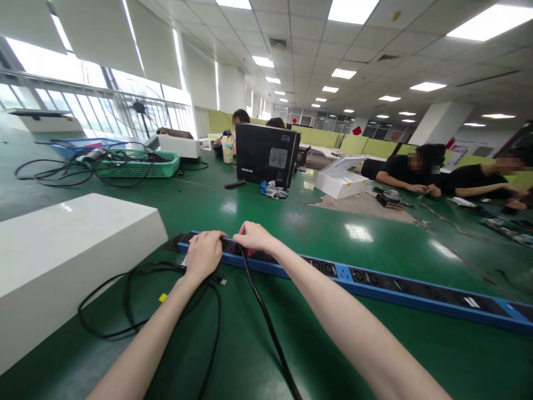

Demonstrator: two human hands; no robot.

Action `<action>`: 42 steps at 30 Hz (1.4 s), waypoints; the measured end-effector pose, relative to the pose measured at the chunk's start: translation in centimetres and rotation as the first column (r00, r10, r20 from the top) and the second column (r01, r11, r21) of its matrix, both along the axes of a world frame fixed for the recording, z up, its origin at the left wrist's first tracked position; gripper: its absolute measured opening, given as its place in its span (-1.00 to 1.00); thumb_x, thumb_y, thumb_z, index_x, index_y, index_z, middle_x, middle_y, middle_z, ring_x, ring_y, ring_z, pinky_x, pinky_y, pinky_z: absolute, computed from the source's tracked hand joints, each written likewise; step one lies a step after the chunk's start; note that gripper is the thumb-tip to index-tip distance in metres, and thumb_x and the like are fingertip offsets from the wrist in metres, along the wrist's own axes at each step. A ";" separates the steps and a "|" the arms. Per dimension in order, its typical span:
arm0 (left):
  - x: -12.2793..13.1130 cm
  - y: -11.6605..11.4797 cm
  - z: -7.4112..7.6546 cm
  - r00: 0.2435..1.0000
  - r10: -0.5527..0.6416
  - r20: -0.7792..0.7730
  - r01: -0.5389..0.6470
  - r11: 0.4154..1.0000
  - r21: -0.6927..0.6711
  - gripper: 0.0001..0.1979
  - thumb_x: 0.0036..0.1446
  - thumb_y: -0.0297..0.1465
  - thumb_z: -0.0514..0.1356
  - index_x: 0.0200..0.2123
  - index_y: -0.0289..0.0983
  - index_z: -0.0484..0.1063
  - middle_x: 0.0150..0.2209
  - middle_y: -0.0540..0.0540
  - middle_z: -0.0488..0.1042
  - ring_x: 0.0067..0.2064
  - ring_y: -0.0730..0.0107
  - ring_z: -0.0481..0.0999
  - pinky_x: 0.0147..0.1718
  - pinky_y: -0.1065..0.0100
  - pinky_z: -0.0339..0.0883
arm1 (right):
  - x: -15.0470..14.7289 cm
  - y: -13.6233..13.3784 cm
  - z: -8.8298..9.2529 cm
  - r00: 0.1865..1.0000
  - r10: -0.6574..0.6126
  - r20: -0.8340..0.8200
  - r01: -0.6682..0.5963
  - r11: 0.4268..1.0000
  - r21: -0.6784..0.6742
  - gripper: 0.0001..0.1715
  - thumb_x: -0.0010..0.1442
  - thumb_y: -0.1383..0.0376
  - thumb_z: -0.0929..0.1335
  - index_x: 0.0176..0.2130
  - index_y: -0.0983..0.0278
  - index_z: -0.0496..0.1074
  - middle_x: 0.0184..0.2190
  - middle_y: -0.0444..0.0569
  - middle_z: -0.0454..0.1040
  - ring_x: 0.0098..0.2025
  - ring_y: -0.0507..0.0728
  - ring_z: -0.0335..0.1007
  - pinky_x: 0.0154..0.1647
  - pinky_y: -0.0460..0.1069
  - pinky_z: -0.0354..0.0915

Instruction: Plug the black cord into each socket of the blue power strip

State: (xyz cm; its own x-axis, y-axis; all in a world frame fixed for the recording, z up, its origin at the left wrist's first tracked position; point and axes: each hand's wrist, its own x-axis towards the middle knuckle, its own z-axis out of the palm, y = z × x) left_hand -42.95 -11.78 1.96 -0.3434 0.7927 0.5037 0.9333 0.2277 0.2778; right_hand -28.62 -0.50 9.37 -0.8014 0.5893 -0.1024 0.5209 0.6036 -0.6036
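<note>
A long blue power strip with black sockets lies across the green table. My left hand rests curled over its left end, fingers wrapped on the strip. My right hand is closed on a plug at a socket just to the right of it. A black cable runs from under that hand toward me. Another black cable loops on the table near my left wrist.
A white box stands at the left. Further back are a black computer case, a green basket of cables and an open white box. People in black sit at the right.
</note>
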 end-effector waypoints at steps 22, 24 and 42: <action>-1.0 0.9 -1.5 0.999 0.021 -0.038 -0.019 0.999 0.044 -0.68 0.27 -0.45 -0.03 -0.11 -0.14 0.50 -0.10 -0.11 0.59 0.03 0.13 0.44 0.08 0.13 0.19 | -2.7 -0.6 -2.0 0.986 -0.162 -0.048 0.154 0.978 -0.140 -0.67 0.27 0.27 0.29 -0.51 0.30 0.39 -0.56 0.06 0.57 -0.56 0.11 0.55 -0.53 -0.12 0.43; -0.9 0.9 -1.5 0.999 0.022 -0.037 -0.020 0.999 0.048 -0.68 0.26 -0.45 -0.03 -0.12 -0.13 0.50 -0.11 -0.10 0.60 0.03 0.14 0.44 0.07 0.13 0.18 | -2.3 -0.5 -1.9 0.985 -0.166 -0.058 0.150 0.966 -0.209 -0.70 0.27 0.28 0.29 -0.49 0.28 0.37 -0.55 0.06 0.58 -0.55 0.12 0.56 -0.54 -0.11 0.44; -0.7 1.3 -1.8 0.998 0.064 -0.030 -0.062 0.995 0.077 -0.70 0.25 -0.49 -0.01 -0.16 -0.14 0.50 -0.13 -0.10 0.61 0.03 0.13 0.44 0.08 0.10 0.16 | -1.8 -1.5 -1.6 0.983 -0.183 0.019 0.162 0.908 0.386 -0.76 0.25 0.15 0.32 -0.17 0.25 0.44 -0.27 0.10 0.62 -0.16 0.25 0.60 -0.15 0.08 0.43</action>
